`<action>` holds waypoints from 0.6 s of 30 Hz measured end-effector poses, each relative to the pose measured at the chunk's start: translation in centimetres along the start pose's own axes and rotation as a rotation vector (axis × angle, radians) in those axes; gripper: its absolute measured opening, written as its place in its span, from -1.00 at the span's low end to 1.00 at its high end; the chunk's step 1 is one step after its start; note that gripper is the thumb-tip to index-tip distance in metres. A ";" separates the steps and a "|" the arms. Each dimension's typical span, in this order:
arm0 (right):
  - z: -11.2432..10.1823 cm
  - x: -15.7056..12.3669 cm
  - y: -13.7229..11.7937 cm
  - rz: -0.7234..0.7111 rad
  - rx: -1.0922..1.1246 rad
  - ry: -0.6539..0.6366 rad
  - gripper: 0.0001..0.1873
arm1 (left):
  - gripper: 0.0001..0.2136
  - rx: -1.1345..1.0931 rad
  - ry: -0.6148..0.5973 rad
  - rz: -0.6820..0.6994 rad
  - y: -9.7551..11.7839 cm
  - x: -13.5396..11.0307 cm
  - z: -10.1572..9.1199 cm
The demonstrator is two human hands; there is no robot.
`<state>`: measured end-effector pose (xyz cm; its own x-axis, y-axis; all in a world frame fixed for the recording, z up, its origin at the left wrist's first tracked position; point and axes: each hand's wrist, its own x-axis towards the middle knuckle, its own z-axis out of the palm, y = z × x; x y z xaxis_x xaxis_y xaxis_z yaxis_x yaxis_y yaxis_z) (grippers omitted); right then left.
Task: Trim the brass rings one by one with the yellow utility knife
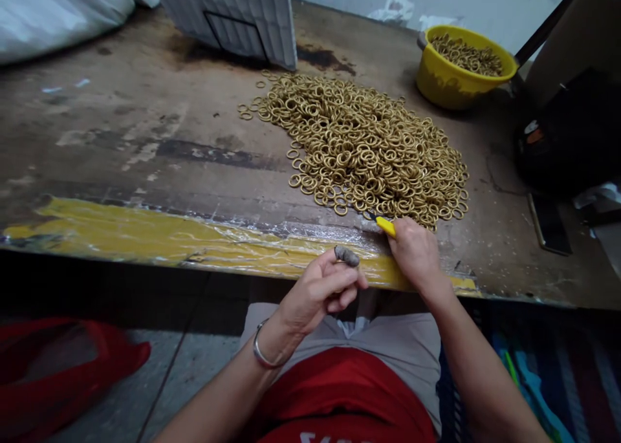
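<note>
My right hand [416,252] is closed around a yellow utility knife [386,226]. Its dark tip points up and left, right by the rings at the front of the pile; I cannot tell whether it touches one. A broad heap of gold-coloured rings [369,139] lies on the table beyond both hands. My left hand [323,288] is held over the table's front edge, left of the right hand, with its fingers curled in. Grey wrapping [346,256] covers the tip of one finger. Whatever those fingers may hold is hidden.
A yellow basin [453,81] of more rings stands at the back right. A phone [549,223] and a black object [570,136] lie to the right. A grey ribbed panel [233,16] stands behind the heap. Yellow tape [145,233] covers the table's front edge.
</note>
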<state>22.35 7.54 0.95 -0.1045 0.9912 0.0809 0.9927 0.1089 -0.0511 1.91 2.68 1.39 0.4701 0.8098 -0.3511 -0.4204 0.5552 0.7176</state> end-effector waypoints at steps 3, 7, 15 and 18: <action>-0.5 -0.2 0.2 -0.043 0.281 0.024 -0.84 | -0.72 -0.047 0.023 -0.004 0.2 0.2 0.1; -2.3 -1.5 0.2 -0.121 0.866 -0.092 -0.77 | -0.68 0.014 0.090 0.019 0.2 0.6 0.3; -3.9 -3.0 -0.7 -0.326 1.030 -0.160 -0.77 | -0.59 -0.040 -0.086 -0.079 0.2 0.2 0.7; -4.0 -3.6 -1.0 -0.358 0.980 -0.114 -0.74 | -0.58 -0.032 -0.089 -0.115 0.0 0.0 0.7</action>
<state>21.95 3.54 4.70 -0.4381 0.8849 0.1582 0.4259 0.3593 -0.8304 2.45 2.54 1.76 0.5833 0.7209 -0.3743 -0.3835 0.6506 0.6554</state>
